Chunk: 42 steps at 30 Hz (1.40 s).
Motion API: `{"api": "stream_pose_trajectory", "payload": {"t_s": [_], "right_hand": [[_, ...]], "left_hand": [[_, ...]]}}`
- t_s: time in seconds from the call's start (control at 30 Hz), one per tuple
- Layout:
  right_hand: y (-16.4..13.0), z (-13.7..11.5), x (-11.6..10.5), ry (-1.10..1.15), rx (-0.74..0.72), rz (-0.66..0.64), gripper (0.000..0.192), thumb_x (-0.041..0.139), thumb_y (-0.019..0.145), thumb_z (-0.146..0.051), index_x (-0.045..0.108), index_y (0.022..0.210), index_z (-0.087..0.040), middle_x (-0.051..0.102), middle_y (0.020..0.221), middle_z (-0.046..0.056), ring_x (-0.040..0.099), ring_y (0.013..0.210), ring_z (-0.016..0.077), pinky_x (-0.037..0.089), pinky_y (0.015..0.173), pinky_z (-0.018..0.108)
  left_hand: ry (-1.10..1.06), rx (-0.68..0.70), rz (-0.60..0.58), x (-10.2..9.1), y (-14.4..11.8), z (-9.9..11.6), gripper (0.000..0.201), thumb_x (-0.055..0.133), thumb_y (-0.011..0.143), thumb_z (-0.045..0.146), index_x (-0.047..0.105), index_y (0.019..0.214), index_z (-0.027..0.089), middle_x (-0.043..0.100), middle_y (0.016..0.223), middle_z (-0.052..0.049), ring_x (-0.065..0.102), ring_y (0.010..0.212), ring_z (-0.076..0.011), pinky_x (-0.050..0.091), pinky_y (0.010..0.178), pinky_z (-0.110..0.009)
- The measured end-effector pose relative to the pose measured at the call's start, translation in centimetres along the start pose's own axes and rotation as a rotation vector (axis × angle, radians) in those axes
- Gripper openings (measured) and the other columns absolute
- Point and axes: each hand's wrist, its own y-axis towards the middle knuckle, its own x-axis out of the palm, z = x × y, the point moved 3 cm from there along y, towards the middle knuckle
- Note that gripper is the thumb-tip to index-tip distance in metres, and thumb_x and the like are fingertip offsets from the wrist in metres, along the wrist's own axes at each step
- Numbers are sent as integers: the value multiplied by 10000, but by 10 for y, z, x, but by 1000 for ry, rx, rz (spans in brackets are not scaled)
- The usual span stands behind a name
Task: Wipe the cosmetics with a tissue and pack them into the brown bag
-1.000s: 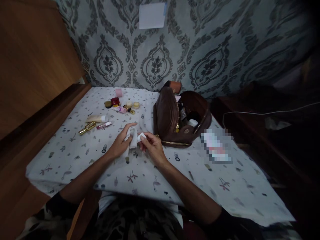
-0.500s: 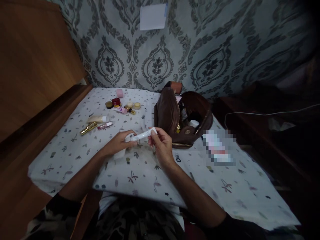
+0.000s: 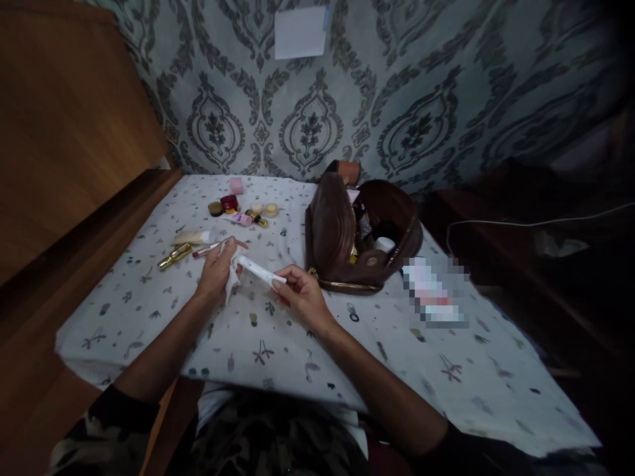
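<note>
The slim white plastic tube (image 3: 260,272) lies slanted between the two hands, just above the patterned white tablecloth (image 3: 278,344). The right hand (image 3: 300,297) pinches its nearer end between thumb and fingertips. Its far end rests against the left hand (image 3: 218,270), whose fingers are curled around a small crumpled white cloth (image 3: 232,279), pressed to the tube there.

Just right of the hands stands a brown leather pouch (image 3: 333,231), unzipped and gaping open toward the right. Inside it a round white cap (image 3: 384,244) shows near the front, with darker items behind it that are too dim to make out; something pink peeks over its back rim.

Farther up the cloth, beyond the left hand, loose cosmetics lie scattered: a cream-coloured squeeze tube (image 3: 193,237), a gold metallic lipstick case (image 3: 173,256), a thin pink lip-gloss stick (image 3: 207,249) right by the left fingertips, a small red jar (image 3: 229,201), a dark round pot (image 3: 215,208), two pale yellow little jars (image 3: 264,209) and a pink block (image 3: 236,185) near the wall.
</note>
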Motion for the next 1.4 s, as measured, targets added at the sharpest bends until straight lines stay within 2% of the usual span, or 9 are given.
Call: {"api": "stream_pose_trajectory", "payload": {"t_s": [0.13, 0.57, 0.63, 0.77, 0.87, 1.0, 1.1, 1.27, 1.4], "right_hand": [[0, 8, 5, -37, 45, -44, 395, 750, 716, -528, 557, 778, -189, 592, 640, -37, 505, 481, 81, 355, 453, 195], [-3, 12, 8, -135, -12, 6, 341, 722, 751, -493, 557, 757, -194, 544, 574, -54, 494, 472, 87, 397, 455, 198], [-2, 12, 7, -118, -25, 25, 331, 719, 748, -480, 551, 753, -195, 544, 580, -52, 488, 472, 87, 406, 455, 200], [0, 10, 2, -113, -47, 102, 329, 701, 748, -472, 510, 731, -205, 520, 556, -61, 476, 451, 86, 376, 439, 195], [1, 9, -1, -139, -52, 140, 305, 682, 751, -456, 505, 740, -209, 498, 538, -68, 469, 450, 90, 367, 450, 197], [0, 8, 1, -209, -107, 155, 150, 616, 751, -325, 521, 759, -209, 471, 567, -67, 442, 504, 97, 351, 495, 202], [-4, 7, 3, -363, -141, 164, 57, 582, 732, -224, 528, 734, -208, 448, 595, -64, 413, 548, 101, 327, 529, 208], [-12, -1, 4, -519, -173, 122, 13, 600, 783, -209, 602, 771, -205, 534, 671, -37, 471, 619, 120, 362, 592, 227], [-16, -15, 2, -525, -263, 161, 99, 603, 854, -280, 640, 800, -206, 588, 715, -13, 527, 645, 136, 393, 612, 246]], "left_hand": [[-13, -27, 53, 6, -5, 4, 557, 581, 762, 726, 632, 836, 176, 418, 452, 66, 367, 395, -87, 288, 382, -204], [-97, -130, -131, 14, -10, -16, 495, 618, 791, 634, 650, 985, 180, 465, 518, 61, 385, 420, -86, 324, 416, -197], [-50, -136, -209, 18, -14, -19, 468, 635, 787, 614, 642, 954, 176, 509, 560, 48, 427, 455, -91, 360, 447, -200], [120, -30, -490, 30, -21, -23, 382, 679, 779, 521, 633, 899, 162, 606, 722, 2, 538, 617, -132, 442, 572, -228], [167, 20, -566, 34, -22, -26, 350, 670, 789, 481, 628, 921, 159, 599, 741, 6, 545, 671, -147, 442, 613, -232], [177, 23, -549, 33, -20, -26, 340, 699, 767, 452, 642, 922, 155, 617, 778, -8, 560, 717, -161, 452, 668, -244], [165, 8, -448, 30, -20, -22, 358, 729, 731, 465, 652, 900, 158, 629, 770, -18, 572, 725, -171, 463, 688, -253], [64, -125, -198, 20, -21, -14, 410, 705, 735, 541, 654, 932, 186, 548, 605, 36, 490, 548, -125, 392, 516, -209], [-112, -264, -156, 18, -22, -15, 494, 728, 692, 596, 631, 978, 205, 482, 508, 70, 419, 442, -103, 334, 444, -193]]}}
